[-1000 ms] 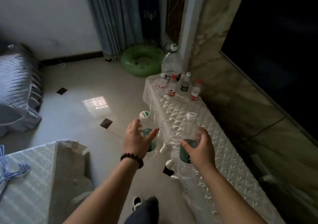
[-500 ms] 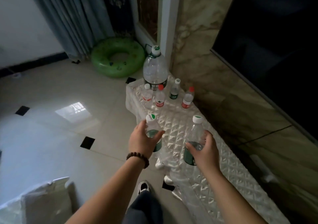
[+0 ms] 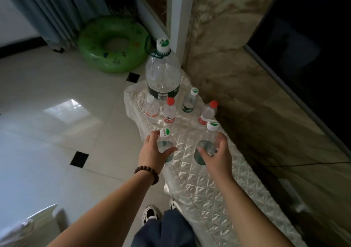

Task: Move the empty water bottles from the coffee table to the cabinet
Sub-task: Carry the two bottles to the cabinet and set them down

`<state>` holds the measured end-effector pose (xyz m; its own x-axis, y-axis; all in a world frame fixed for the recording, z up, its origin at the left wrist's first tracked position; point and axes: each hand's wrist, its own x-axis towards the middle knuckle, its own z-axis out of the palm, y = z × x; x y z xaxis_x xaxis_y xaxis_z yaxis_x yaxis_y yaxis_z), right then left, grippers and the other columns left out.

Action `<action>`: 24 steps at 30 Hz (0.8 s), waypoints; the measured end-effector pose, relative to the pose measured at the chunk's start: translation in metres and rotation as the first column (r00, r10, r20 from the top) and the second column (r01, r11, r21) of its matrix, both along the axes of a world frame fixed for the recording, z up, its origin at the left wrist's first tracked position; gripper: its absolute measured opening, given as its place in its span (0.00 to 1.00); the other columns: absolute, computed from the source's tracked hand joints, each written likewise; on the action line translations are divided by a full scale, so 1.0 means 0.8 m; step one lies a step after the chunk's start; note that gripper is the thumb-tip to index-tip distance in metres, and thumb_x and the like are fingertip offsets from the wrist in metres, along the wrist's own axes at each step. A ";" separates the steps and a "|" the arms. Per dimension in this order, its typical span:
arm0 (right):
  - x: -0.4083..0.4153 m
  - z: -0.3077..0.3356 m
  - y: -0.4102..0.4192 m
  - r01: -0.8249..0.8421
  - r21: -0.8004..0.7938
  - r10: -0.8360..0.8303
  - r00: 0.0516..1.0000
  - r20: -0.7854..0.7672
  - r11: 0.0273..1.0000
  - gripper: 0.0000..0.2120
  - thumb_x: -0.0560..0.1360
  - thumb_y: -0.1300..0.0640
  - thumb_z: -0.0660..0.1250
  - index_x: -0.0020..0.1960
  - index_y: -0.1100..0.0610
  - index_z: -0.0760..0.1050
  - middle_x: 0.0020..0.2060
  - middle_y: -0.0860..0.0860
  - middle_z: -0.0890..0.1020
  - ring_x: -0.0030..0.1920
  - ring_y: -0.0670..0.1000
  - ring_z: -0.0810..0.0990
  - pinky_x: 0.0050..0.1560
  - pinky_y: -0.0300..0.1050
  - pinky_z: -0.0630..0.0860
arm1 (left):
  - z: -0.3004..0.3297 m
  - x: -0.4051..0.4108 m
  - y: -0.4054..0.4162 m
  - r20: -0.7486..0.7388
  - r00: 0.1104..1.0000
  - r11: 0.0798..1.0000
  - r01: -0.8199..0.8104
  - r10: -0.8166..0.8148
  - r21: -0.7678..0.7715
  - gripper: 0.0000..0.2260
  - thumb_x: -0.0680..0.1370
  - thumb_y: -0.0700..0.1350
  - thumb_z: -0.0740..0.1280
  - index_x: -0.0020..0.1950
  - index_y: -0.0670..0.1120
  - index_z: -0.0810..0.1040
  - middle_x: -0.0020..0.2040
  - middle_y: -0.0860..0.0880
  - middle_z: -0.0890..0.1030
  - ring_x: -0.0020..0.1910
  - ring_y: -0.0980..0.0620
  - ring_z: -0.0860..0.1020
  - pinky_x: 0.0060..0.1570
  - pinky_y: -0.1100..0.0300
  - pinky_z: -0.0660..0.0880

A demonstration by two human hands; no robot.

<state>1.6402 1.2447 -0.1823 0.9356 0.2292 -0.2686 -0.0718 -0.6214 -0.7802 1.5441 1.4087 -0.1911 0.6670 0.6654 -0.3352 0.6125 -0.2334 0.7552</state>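
Note:
My left hand [image 3: 152, 152] grips a clear empty water bottle [image 3: 165, 142] with a white-and-green cap and green label. A second such bottle [image 3: 207, 144] is held in my right hand [image 3: 216, 156]. Both bottles are upright over the near part of the low cabinet [image 3: 199, 182], which is draped in a shiny quilted cover. At the cabinet's far end stand a large clear jug [image 3: 163, 76] and several small empty bottles: one white-capped [image 3: 152, 108], one red-capped [image 3: 169, 112], one green-labelled [image 3: 190, 102] and another red-capped [image 3: 208, 113].
A marble wall runs along the cabinet's right side, with a dark screen [image 3: 307, 43] above it. A green swim ring [image 3: 114, 43] lies on the tiled floor by blue curtains [image 3: 53, 9]. A covered piece of furniture [image 3: 28, 226] sits at lower left. My shoe [image 3: 151, 213] is near the cabinet.
I have walked closer to the cabinet and turned right. Both hands carried their bottles forward over the cabinet top, nearer the standing bottles.

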 end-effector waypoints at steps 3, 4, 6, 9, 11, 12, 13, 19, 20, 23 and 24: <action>0.036 -0.032 0.018 -0.017 0.010 0.017 1.000 0.022 1.000 0.36 0.68 0.57 0.75 0.71 0.53 0.62 0.67 0.51 0.72 0.66 0.49 0.70 0.61 0.38 0.66 | -0.035 0.028 0.002 0.017 0.999 0.999 -0.026 0.027 -0.047 0.27 0.67 0.51 0.76 0.62 0.54 0.70 0.59 0.51 0.76 0.54 0.49 0.76 0.55 0.48 0.77; 0.047 -0.042 0.024 -0.030 0.015 0.030 0.999 0.035 0.999 0.35 0.68 0.57 0.76 0.70 0.52 0.62 0.65 0.49 0.73 0.64 0.46 0.71 0.60 0.37 0.66 | -0.047 0.038 0.002 0.018 0.999 0.998 -0.028 0.029 -0.053 0.27 0.67 0.50 0.76 0.63 0.53 0.70 0.59 0.51 0.76 0.55 0.50 0.76 0.56 0.49 0.76; 0.066 -0.061 0.037 -0.059 0.017 0.058 0.998 0.038 0.998 0.35 0.68 0.57 0.76 0.70 0.51 0.63 0.60 0.44 0.73 0.60 0.41 0.69 0.59 0.36 0.66 | -0.069 0.056 0.003 0.008 1.000 0.999 -0.019 0.020 -0.040 0.27 0.68 0.48 0.76 0.64 0.52 0.70 0.60 0.51 0.75 0.57 0.49 0.75 0.57 0.51 0.75; 0.091 -0.096 0.055 -0.085 0.001 0.085 0.996 0.034 0.996 0.35 0.68 0.57 0.75 0.70 0.54 0.61 0.64 0.50 0.74 0.63 0.48 0.74 0.58 0.37 0.68 | -0.097 0.081 0.006 -0.007 1.000 1.000 -0.019 0.019 0.002 0.26 0.69 0.47 0.75 0.64 0.51 0.70 0.61 0.51 0.75 0.58 0.50 0.74 0.57 0.56 0.72; 0.107 -0.118 0.066 -0.112 -0.030 0.113 0.993 0.036 0.993 0.37 0.69 0.57 0.75 0.71 0.57 0.59 0.65 0.56 0.74 0.65 0.54 0.74 0.57 0.37 0.68 | -0.113 0.097 0.007 -0.003 0.999 0.999 -0.040 0.040 0.012 0.26 0.69 0.46 0.75 0.64 0.51 0.70 0.61 0.51 0.75 0.58 0.51 0.74 0.58 0.55 0.72; 0.114 -0.127 0.071 -0.137 -0.045 0.139 0.989 0.046 0.990 0.37 0.69 0.57 0.75 0.71 0.58 0.59 0.65 0.57 0.73 0.65 0.55 0.73 0.57 0.37 0.67 | -0.120 0.103 0.008 -0.002 0.999 0.999 -0.047 0.047 0.018 0.26 0.69 0.46 0.75 0.64 0.51 0.70 0.61 0.50 0.76 0.58 0.50 0.74 0.59 0.54 0.73; 0.120 -0.134 0.076 -0.161 -0.057 0.164 0.985 0.055 0.985 0.37 0.69 0.56 0.74 0.71 0.58 0.59 0.65 0.58 0.73 0.65 0.56 0.73 0.58 0.39 0.68 | -0.128 0.108 0.008 -0.003 0.999 0.998 -0.052 0.052 0.018 0.26 0.69 0.46 0.75 0.64 0.51 0.70 0.60 0.50 0.76 0.58 0.50 0.75 0.58 0.52 0.74; 0.143 -0.173 0.092 -0.299 -0.178 0.311 0.949 0.048 0.938 0.37 0.69 0.53 0.74 0.72 0.55 0.58 0.68 0.57 0.71 0.67 0.57 0.71 0.63 0.51 0.71 | -0.149 0.111 0.002 -0.053 0.999 1.000 0.005 -0.004 0.009 0.27 0.70 0.46 0.74 0.65 0.49 0.66 0.64 0.50 0.74 0.60 0.50 0.74 0.60 0.55 0.72; 0.143 -0.178 0.093 -0.317 -0.195 0.330 0.943 0.036 0.928 0.37 0.69 0.53 0.74 0.72 0.55 0.58 0.69 0.56 0.70 0.67 0.57 0.71 0.64 0.51 0.71 | -0.150 0.111 0.002 -0.055 0.998 1.000 0.012 -0.011 0.018 0.27 0.71 0.46 0.74 0.66 0.49 0.66 0.65 0.50 0.74 0.61 0.50 0.74 0.60 0.57 0.72; 0.144 -0.186 0.097 -0.337 -0.193 0.345 0.938 0.010 0.922 0.38 0.70 0.53 0.74 0.73 0.55 0.58 0.71 0.55 0.68 0.68 0.57 0.70 0.63 0.50 0.70 | -0.150 0.112 0.003 -0.063 0.998 0.999 0.024 -0.023 0.029 0.27 0.71 0.46 0.74 0.66 0.48 0.66 0.65 0.50 0.73 0.62 0.50 0.74 0.59 0.59 0.71; 0.144 -0.187 0.099 -0.333 -0.188 0.341 0.940 0.006 0.924 0.38 0.70 0.54 0.74 0.73 0.55 0.58 0.71 0.55 0.68 0.68 0.56 0.70 0.63 0.50 0.70 | -0.150 0.112 0.004 -0.072 0.997 0.999 0.030 -0.027 0.035 0.28 0.71 0.47 0.74 0.66 0.49 0.65 0.66 0.50 0.73 0.62 0.50 0.74 0.59 0.59 0.71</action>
